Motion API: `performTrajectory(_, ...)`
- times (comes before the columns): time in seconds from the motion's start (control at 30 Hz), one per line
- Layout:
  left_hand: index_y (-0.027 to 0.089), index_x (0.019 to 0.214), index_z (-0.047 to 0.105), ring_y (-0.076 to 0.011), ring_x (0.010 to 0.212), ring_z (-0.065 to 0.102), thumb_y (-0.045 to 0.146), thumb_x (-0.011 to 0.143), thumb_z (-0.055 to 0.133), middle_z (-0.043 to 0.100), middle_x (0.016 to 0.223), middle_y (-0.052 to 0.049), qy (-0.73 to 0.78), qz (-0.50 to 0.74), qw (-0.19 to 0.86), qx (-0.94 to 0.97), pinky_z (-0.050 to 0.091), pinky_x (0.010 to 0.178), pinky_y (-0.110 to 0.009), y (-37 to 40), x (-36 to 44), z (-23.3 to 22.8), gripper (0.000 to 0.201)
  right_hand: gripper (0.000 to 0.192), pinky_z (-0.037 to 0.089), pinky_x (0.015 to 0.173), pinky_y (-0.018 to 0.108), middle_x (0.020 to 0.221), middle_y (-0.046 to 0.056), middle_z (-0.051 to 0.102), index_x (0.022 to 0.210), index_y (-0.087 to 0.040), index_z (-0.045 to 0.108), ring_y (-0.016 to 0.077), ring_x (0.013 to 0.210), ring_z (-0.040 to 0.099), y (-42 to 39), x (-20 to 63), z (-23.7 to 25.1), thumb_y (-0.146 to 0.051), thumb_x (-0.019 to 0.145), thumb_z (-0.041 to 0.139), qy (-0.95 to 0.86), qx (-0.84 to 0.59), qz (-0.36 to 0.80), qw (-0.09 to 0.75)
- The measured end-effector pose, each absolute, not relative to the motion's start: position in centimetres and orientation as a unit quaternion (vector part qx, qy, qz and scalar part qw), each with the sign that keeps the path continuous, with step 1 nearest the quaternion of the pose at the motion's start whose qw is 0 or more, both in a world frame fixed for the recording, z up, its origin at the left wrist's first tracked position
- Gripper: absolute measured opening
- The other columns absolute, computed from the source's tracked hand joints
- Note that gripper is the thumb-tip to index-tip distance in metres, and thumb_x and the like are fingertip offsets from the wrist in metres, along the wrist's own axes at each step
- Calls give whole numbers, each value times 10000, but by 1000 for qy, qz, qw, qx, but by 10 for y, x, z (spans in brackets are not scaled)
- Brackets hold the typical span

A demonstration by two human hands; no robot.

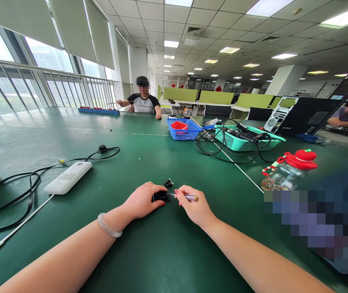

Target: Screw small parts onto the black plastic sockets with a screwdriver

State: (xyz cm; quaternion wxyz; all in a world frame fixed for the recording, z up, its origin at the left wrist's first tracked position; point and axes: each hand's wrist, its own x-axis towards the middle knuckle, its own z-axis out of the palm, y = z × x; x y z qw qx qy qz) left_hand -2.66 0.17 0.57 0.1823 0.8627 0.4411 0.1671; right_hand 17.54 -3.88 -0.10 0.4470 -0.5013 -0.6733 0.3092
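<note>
My left hand (145,200), with a pale bangle on its wrist, grips a small black block-shaped part (160,196) against the green table. In my right hand (194,205) is a screwdriver (189,197) with a light, partly see-through handle. Its thin shaft points left and its tip meets the right side of the black part, though the exact contact is too small to tell. Just beyond the black part lies a small black plug piece with metal prongs (169,183), touched by neither hand.
A white power adapter (68,178) with black cables lies left. Ahead right are a blue basket (184,134), a green basket (231,142) of cables and a red-lidded bottle (286,175). A person (143,99) sits across the green table (125,252); another is at far right.
</note>
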Motion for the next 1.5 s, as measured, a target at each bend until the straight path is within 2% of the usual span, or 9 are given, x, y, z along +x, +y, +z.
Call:
performTrajectory(0.13,300,1163,622,-233,978,594,367,809,624,682,1003,-49,451,165,181,859,481,886,-373,1,-26,7,361,357,348,512,230,524,-21,509,608,-203,560,116,513,442,-43,175,1,-436,875,515,-681,-506,255,464)
performTrajectory(0.33,301,1162,619,-240,979,595,371,800,633,689,1011,-48,452,164,178,859,476,884,-379,3,-25,6,369,399,417,498,237,462,-23,517,610,-201,566,126,448,498,-37,181,-3,-497,872,506,-608,-502,353,504)
performTrajectory(0.43,308,1164,621,-238,976,591,386,800,634,680,997,-47,457,162,178,856,477,881,-376,3,-26,5,373,402,399,492,235,468,-24,516,606,-202,557,123,454,490,-37,180,-1,-493,877,494,-615,-512,342,492)
performTrajectory(0.57,303,1172,622,-227,963,591,393,798,638,675,994,-49,450,168,176,859,478,870,-358,4,-27,4,386,388,345,501,242,497,-25,486,585,-212,505,124,495,440,-46,173,3,-437,899,470,-673,-529,246,455)
performTrajectory(0.73,286,1175,615,-229,955,592,423,804,627,680,994,-56,448,170,162,863,478,881,-368,4,-28,3,396,331,386,695,288,539,-23,507,596,-211,440,125,545,418,-57,165,6,-276,921,443,-801,-439,80,400)
performTrajectory(0.87,297,1169,614,-230,952,592,413,803,625,683,980,-50,457,166,158,859,481,872,-366,2,-27,5,383,289,372,772,321,562,-24,547,638,-208,473,114,521,401,-59,163,5,-214,924,430,-855,-380,10,353)
performTrajectory(1.03,308,1165,618,-232,934,599,403,797,634,684,969,-47,464,168,153,856,487,855,-367,1,-27,6,380,263,371,827,341,550,-31,549,656,-211,495,115,522,417,-63,167,7,-198,913,439,-854,-356,-39,377)
performTrajectory(1.27,311,1179,620,-223,948,595,346,781,658,690,973,-40,447,166,168,863,483,863,-360,2,-27,5,402,220,377,881,360,641,-29,614,702,-219,541,113,569,471,-63,165,5,-238,911,473,-853,-337,76,391)
performTrajectory(1.5,288,1210,606,-236,997,591,422,793,656,689,1036,-52,437,167,184,865,477,896,-376,2,-27,4,440,257,423,718,300,634,-15,625,693,-235,589,153,659,527,-55,164,1,-323,911,486,-785,-432,193,399)
